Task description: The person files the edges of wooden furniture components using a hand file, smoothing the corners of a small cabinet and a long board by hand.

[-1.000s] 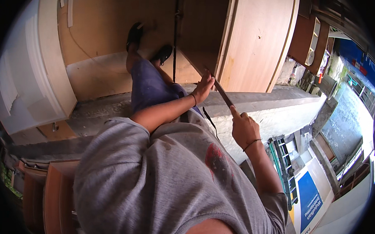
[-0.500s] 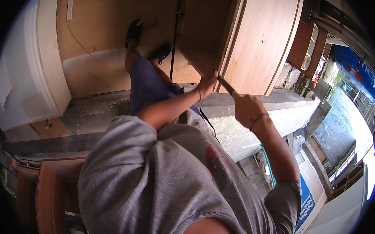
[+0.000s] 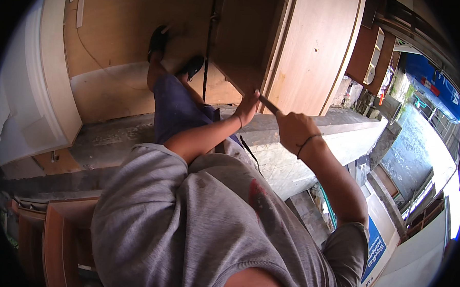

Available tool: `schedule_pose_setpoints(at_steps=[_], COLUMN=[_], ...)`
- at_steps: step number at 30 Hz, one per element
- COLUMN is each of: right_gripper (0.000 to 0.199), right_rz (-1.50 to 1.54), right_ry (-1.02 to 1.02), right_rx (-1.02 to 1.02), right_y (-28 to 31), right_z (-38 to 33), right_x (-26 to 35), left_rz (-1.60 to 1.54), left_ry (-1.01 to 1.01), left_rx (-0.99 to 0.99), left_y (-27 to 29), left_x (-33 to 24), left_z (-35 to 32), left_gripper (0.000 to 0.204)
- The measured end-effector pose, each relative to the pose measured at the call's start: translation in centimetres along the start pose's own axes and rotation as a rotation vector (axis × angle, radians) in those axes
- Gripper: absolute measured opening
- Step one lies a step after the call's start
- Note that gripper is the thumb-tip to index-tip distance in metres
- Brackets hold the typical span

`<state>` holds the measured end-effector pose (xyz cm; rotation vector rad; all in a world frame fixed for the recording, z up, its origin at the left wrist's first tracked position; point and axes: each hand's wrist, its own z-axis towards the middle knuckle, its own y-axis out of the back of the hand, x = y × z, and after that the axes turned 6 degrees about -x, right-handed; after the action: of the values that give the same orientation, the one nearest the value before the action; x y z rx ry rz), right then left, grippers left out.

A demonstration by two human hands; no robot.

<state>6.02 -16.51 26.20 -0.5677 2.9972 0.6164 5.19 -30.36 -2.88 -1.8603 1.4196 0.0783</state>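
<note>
My right hand (image 3: 295,132) is closed round one end of a dark, narrow, flat tool that looks like a file (image 3: 269,105). The file slants up and left to my left hand (image 3: 247,109), whose thumb and fingers close at its far tip; some of those fingers are hidden. Both hands are at the near edge of a wooden cabinet (image 3: 316,55) with a pale wood-grain side. Just beyond the left hand lies the cabinet's dark open inside (image 3: 245,36). Where exactly the file touches the edge, I cannot tell.
A white panelled piece (image 3: 35,83) stands at the left. My feet in black shoes (image 3: 191,67) rest on a brown wooden board (image 3: 116,41). A concrete ledge (image 3: 344,120) runs beneath the cabinet. Brown wooden drawers or boxes (image 3: 56,238) sit at the lower left.
The whole view has shifted slightly, so everything sits a little further left. Both hands keep their hold on the file, with almost the same pose against the cabinet edge.
</note>
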Motion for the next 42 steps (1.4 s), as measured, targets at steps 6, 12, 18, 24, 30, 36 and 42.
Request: schedule_pose_setpoints(at_steps=[6, 12, 18, 24, 30, 36, 42], right_gripper=[0.033, 0.037, 0.028, 0.028, 0.026, 0.025, 0.028], right_rz=[-0.041, -0.043, -0.077, -0.068, -0.034, -0.093, -0.055], right_ry=[-0.023, 0.013, 0.061, 0.049, 0.068, 0.023, 0.012], right_rx=[-0.063, -0.069, -0.046, 0.079, 0.083, -0.001, 0.074], right_y=[1.5, 1.7, 1.8, 4.6, 3.4, 5.0, 5.0], right_z=[2.4, 2.4, 2.5, 3.5, 5.6, 6.0, 1.6], right_x=[-1.9, -2.0, -2.9, -1.7, -3.8, -1.9, -2.4], left_rz=[-0.089, 0.231, 0.357, 0.385, 0.374, 0.490, 0.330], left_ry=[-0.065, -0.298, -0.215, -0.273, -0.174, -0.260, -0.328], left_rx=[0.027, -0.100, -0.079, -0.037, -0.124, -0.115, -0.190], left_y=[-0.6, 0.2, 0.0, 0.4, -0.5, 0.5, -2.2], left_x=[-3.1, -3.6, -0.1, -3.0, -2.6, -4.7, -5.9], left_z=[3.7, 4.3, 3.6, 3.6, 3.1, 6.4, -0.6], left_gripper=[0.053, 0.056, 0.073, 0.074, 0.080, 0.065, 0.053])
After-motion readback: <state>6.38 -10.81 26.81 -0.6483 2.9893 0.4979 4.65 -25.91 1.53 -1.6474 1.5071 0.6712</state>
